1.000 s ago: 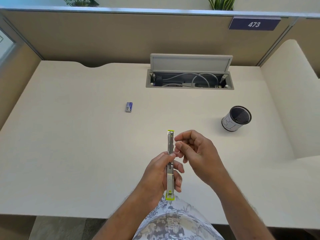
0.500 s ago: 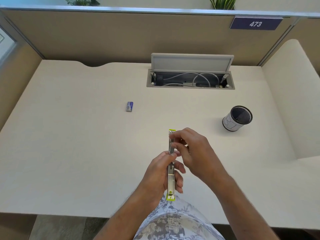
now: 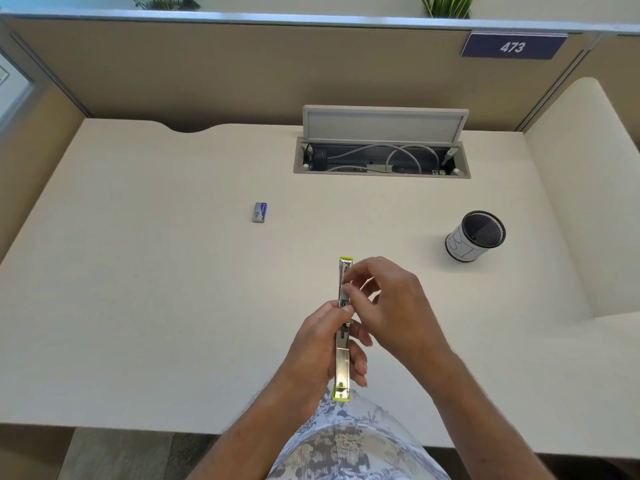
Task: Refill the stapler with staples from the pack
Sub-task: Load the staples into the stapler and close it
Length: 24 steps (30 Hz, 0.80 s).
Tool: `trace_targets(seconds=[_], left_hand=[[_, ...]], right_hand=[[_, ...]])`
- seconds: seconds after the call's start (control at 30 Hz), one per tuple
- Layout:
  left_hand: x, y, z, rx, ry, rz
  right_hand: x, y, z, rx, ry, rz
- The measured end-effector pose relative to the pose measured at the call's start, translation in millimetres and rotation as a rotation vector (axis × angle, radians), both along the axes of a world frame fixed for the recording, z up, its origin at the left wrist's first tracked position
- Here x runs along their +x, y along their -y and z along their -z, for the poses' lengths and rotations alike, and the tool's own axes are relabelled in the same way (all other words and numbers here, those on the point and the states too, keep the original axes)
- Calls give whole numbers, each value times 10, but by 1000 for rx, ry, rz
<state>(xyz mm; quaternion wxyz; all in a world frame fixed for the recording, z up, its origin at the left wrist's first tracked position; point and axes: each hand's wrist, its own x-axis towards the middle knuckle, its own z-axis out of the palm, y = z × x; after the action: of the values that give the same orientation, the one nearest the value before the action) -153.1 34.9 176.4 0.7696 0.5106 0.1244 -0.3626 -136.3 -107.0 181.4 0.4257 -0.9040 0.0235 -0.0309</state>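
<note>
1. Head view, lower centre of the frame: the stapler point(image 3: 344, 327) is held above the desk point(image 3: 156, 306), opened out flat so that it runs as one long metal strip from its yellow-green tip in mid-frame to its yellow-green end near the person's lap.
2. Left hand point(image 3: 322, 351) is wrapped around the lower half of the stapler, thumb on the left side, fingers curled around the right edge; it carries the tool.
3. Right hand point(image 3: 391, 306) sits just right of the upper half, its fingertips pinched narrow and pressed against the metal channel about midway along it. Whether a strip of staples lies between those fingertips is too small to tell.
4. Staple pack point(image 3: 259, 212) lies on the desk in the upper left of centre, well apart from both hands; nobody touches it.
5. Done, as far as can be judged: the stapler is picked up and opened, with its channel exposed.
6. Step in hand, likely: seating staples in the channel, or working the pusher there.
7. Left to do: confirm the strip is in, then fold the stapler shut.
8. Pen cup point(image 3: 476, 235) at the right and the open cable tray point(image 3: 381, 157) at the top play no part.
</note>
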Motion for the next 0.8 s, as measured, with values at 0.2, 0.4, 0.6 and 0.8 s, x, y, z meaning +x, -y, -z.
trace_targets(seconds=[0.2,0.4,0.6,0.8], left_hand=[[-23,10,-22,6,-12,8],[-21,25,-48,-6,-24,22],[-26,33,-44,8,-26,27],[-38,27,-37,18,-15,50]], right_hand=[[104,66,34,462,-485,102],[128,98,65,595,-547,57],[156,83,110,633,-504,137],[181,107,156,689,-471,194]])
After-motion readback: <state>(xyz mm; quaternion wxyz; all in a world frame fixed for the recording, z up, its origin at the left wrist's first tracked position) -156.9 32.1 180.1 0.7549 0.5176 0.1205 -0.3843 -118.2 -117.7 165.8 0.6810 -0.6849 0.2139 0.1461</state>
